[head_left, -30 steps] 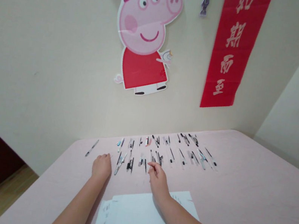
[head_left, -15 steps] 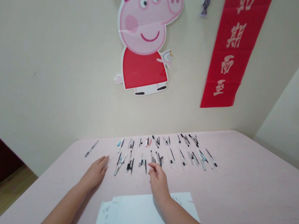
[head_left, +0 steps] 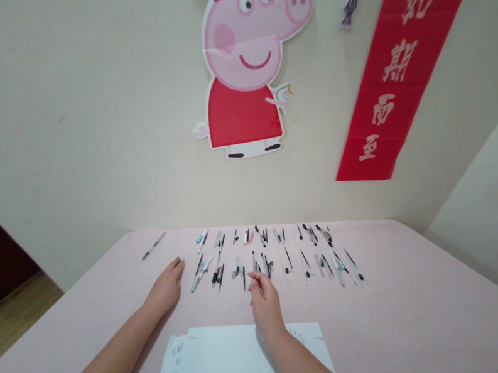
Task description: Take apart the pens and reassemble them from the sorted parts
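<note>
My left hand (head_left: 167,286) rests on the table left of the laid-out pen parts, its fingers closed together. Whatever lies in its fingertips is too faint to make out. The closest parts to it are a thin dark refill (head_left: 199,265) and a white-and-blue pen barrel (head_left: 202,274). My right hand (head_left: 266,302) is curled, its fingertips beside a black refill (head_left: 244,278); what they hold, if anything, is hidden. Left of that refill lies a clear barrel piece (head_left: 236,270). A single whole-looking pen (head_left: 153,246) lies apart at the far left.
Two rough rows of taken-apart pens, with caps such as a black cap (head_left: 288,271), run along the wall side of the pink-covered table (head_left: 414,341). Sheets of paper with writing (head_left: 229,361) lie under my right forearm. The wall (head_left: 97,123) stands behind.
My left hand has shifted slightly right and turned, and the clear piece seen at its fingers before is now mostly out of sight. My right hand has hardly moved.
</note>
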`<state>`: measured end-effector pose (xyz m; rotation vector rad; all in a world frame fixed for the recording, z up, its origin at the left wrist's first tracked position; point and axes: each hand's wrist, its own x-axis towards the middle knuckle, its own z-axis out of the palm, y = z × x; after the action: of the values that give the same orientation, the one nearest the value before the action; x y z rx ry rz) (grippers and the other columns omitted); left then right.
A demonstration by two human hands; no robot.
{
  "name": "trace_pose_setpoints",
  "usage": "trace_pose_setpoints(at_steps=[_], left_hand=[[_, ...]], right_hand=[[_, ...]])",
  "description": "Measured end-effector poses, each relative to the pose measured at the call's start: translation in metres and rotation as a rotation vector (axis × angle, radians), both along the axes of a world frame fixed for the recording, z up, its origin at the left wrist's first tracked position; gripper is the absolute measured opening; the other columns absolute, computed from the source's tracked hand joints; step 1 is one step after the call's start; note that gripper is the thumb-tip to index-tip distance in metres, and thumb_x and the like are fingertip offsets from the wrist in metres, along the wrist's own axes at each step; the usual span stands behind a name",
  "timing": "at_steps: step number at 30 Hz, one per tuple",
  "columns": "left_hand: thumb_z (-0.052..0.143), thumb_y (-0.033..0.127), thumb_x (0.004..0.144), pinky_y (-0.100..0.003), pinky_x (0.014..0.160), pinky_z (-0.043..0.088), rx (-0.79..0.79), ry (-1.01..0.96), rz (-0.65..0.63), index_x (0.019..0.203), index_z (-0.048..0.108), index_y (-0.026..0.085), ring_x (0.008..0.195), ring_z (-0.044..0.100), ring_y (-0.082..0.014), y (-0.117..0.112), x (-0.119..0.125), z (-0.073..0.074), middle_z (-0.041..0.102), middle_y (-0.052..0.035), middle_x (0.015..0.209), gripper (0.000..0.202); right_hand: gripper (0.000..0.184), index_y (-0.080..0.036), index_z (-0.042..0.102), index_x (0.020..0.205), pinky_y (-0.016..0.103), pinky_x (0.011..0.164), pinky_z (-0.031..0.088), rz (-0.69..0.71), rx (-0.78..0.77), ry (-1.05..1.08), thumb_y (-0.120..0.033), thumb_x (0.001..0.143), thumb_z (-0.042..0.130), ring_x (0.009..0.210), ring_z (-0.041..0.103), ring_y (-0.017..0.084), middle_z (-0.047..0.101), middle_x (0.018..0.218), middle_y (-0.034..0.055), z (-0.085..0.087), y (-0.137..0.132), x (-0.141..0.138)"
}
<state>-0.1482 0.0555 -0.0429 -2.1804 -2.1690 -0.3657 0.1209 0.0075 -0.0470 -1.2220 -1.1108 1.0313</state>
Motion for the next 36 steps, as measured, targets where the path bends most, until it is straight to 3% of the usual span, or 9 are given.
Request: trace_pose_setpoints(at_steps=[3, 6, 14, 22, 36], left_hand=[[0.034, -0.002, 0.078, -0.031, 0.111, 0.031, 0.004, 0.007, 0.029, 0.128, 0.05, 0.002, 0.132, 0.04, -0.0215, 0.005, 0.004, -0.003, 0.043, -0.0197, 0.142, 0.052], [0.034, -0.002, 0.079, -0.034, 0.109, 0.033, 0.01, 0.011, 0.067, 0.128, 0.05, 0.004, 0.13, 0.042, -0.022, 0.015, 0.004, -0.005, 0.045, -0.0193, 0.14, 0.052], [0.037, 0.001, 0.079, -0.033, 0.106, 0.035, 0.023, 0.014, 0.155, 0.128, 0.048, 0.007, 0.13, 0.042, -0.0222, 0.061, 0.004, -0.003, 0.049, -0.0186, 0.137, 0.051], [0.041, -0.002, 0.075, -0.03, 0.104, 0.035, 0.003, 0.003, 0.148, 0.127, 0.048, 0.005, 0.132, 0.04, -0.0217, 0.101, 0.007, 0.002, 0.05, -0.0203, 0.135, 0.053], [0.04, -0.001, 0.077, -0.031, 0.108, 0.033, 0.007, -0.125, 0.157, 0.133, 0.045, 0.006, 0.131, 0.041, -0.0224, 0.11, 0.001, 0.003, 0.046, -0.0172, 0.14, 0.057]], right_hand=[[0.033, -0.019, 0.062, 0.102, 0.026, 0.054, 0.039, 0.012, -0.012, -0.015, -0.038, 0.081, 0.045, 0.057, 0.048, 0.015, 0.056, 0.071, -0.0004, -0.001, 0.0, 0.0], [0.033, -0.02, 0.062, 0.101, 0.026, 0.054, 0.039, 0.009, -0.009, -0.015, -0.039, 0.081, 0.046, 0.057, 0.049, 0.015, 0.056, 0.071, -0.0005, -0.001, 0.001, 0.0], [0.032, -0.021, 0.065, 0.097, 0.026, 0.051, 0.038, -0.019, 0.008, -0.009, -0.041, 0.08, 0.048, 0.056, 0.05, 0.016, 0.059, 0.069, 0.0, 0.001, -0.001, 0.0], [0.03, -0.022, 0.066, 0.096, 0.026, 0.052, 0.039, -0.035, -0.006, -0.012, -0.04, 0.079, 0.05, 0.056, 0.051, 0.017, 0.059, 0.068, 0.0001, -0.001, 0.001, -0.001], [0.029, -0.02, 0.067, 0.094, 0.027, 0.056, 0.04, -0.028, 0.004, -0.006, -0.038, 0.078, 0.051, 0.06, 0.052, 0.017, 0.06, 0.071, 0.0014, 0.0, 0.002, -0.001]])
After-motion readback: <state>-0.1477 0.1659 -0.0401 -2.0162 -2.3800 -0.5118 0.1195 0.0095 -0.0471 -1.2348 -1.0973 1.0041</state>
